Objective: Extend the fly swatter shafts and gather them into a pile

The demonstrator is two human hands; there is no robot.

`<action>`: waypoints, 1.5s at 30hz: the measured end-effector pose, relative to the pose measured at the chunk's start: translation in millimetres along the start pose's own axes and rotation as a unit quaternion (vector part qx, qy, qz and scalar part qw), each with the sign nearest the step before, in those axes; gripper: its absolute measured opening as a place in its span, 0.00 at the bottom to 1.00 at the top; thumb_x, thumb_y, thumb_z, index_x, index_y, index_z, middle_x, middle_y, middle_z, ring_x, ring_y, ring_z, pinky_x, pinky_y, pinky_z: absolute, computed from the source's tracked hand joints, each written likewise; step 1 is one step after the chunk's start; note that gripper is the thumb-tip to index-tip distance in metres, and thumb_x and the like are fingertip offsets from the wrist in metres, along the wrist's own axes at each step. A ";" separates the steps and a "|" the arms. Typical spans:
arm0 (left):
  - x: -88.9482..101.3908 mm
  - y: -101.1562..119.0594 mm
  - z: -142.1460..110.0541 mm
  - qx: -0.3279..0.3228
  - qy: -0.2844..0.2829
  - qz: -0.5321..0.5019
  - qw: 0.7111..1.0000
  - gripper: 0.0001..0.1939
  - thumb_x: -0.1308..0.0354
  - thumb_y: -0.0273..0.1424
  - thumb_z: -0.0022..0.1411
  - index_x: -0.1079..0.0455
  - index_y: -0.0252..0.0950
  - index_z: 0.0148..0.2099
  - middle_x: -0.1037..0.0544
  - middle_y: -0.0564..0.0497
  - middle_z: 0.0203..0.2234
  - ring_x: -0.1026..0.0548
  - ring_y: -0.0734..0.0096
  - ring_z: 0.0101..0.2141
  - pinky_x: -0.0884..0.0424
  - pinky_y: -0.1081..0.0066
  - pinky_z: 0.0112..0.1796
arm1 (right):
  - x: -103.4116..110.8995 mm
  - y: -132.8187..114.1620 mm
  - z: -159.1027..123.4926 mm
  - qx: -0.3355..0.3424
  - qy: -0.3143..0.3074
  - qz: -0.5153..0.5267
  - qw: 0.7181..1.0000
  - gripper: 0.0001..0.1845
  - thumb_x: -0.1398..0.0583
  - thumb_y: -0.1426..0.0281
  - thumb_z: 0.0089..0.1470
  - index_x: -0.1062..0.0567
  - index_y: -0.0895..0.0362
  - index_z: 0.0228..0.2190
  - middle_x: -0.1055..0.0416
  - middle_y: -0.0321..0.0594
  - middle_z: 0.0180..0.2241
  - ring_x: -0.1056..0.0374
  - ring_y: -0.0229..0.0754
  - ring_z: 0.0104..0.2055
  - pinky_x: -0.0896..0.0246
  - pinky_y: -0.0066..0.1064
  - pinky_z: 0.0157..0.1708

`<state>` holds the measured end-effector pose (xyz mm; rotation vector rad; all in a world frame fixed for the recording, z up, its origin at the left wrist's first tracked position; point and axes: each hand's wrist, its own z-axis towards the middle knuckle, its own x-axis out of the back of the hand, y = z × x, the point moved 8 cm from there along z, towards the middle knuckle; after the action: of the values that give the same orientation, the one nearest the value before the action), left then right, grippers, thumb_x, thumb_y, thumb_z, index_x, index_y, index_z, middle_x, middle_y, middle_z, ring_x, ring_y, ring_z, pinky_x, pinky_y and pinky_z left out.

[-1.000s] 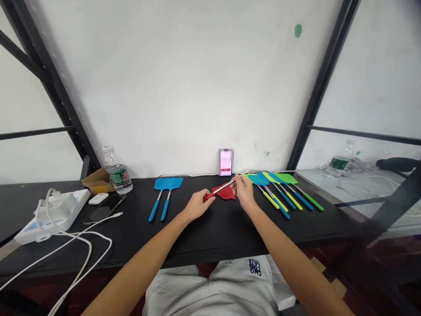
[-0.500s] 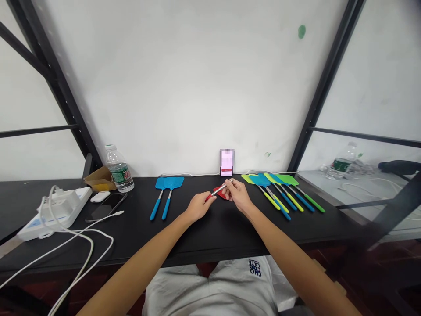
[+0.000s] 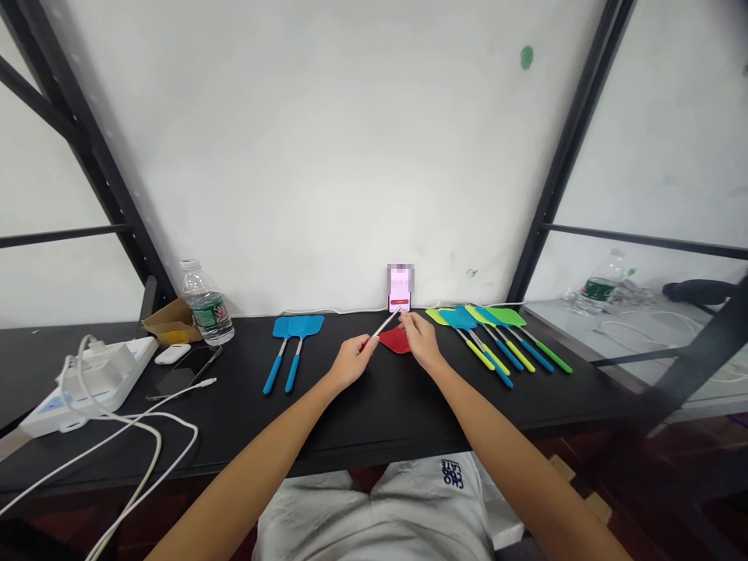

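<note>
My left hand (image 3: 352,361) is wrapped around the red handle of a fly swatter, its thin metal rod (image 3: 386,320) slanting up and to the right. Beside the rod's far end is my right hand (image 3: 421,340), its fingers drawn together; what they pinch, if anything, is hidden. Below the rod, partly behind my right fingers, shows a red swatter head (image 3: 396,340). Whether it joins the rod cannot be seen. To the left lie two blue fly swatters (image 3: 298,326), heads overlapping. Several yellow, blue and green swatters (image 3: 507,316) lie fanned out on the right.
A lit phone (image 3: 400,288) leans on the wall behind my hands. At the left of the black table (image 3: 362,432) are a water bottle (image 3: 211,308), a small cardboard box (image 3: 169,321), a white case (image 3: 173,354), a dark phone (image 3: 185,372), a power strip (image 3: 93,382) and loose white cables.
The rod has turned to point more steeply up, and my right fingers have shifted off its middle. More of the red swatter head shows. The view has shifted slightly.
</note>
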<state>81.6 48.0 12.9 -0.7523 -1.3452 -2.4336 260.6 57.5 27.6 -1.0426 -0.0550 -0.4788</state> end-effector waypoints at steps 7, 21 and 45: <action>8.1 0.3 -2.6 -0.006 0.027 0.022 0.999 0.22 0.58 0.46 0.65 0.35 0.36 0.29 0.34 0.56 0.20 0.35 0.74 0.24 0.41 0.74 0.28 | 8.6 39.5 3.3 -0.133 -0.044 -0.381 0.914 0.46 0.39 0.40 0.36 0.29 0.65 0.45 0.36 0.65 0.49 0.42 0.65 0.54 0.48 0.48 0.51; 6.8 -0.4 -3.1 -0.003 0.015 0.009 1.000 0.20 0.56 0.46 0.64 0.32 0.37 0.34 0.34 0.57 0.19 0.37 0.75 0.23 0.41 0.75 0.26 | 3.6 51.4 12.3 -0.126 -0.090 -0.081 0.985 0.18 0.33 0.56 0.37 0.27 0.58 0.24 0.27 0.41 0.25 0.31 0.42 0.27 0.41 0.29 0.23; 4.6 5.4 -4.9 -0.004 -0.014 0.010 1.000 0.20 0.54 0.46 0.62 0.32 0.37 0.32 0.32 0.56 0.20 0.36 0.74 0.23 0.41 0.75 0.26 | 17.6 8.9 10.9 -0.107 -0.013 0.353 0.929 0.20 0.35 0.56 0.44 0.29 0.59 0.31 0.25 0.41 0.27 0.44 0.29 0.15 0.55 0.25 0.13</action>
<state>78.8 41.1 17.1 -0.8014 -1.3336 -2.4231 281.9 64.0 30.6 -1.1980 0.3497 0.1915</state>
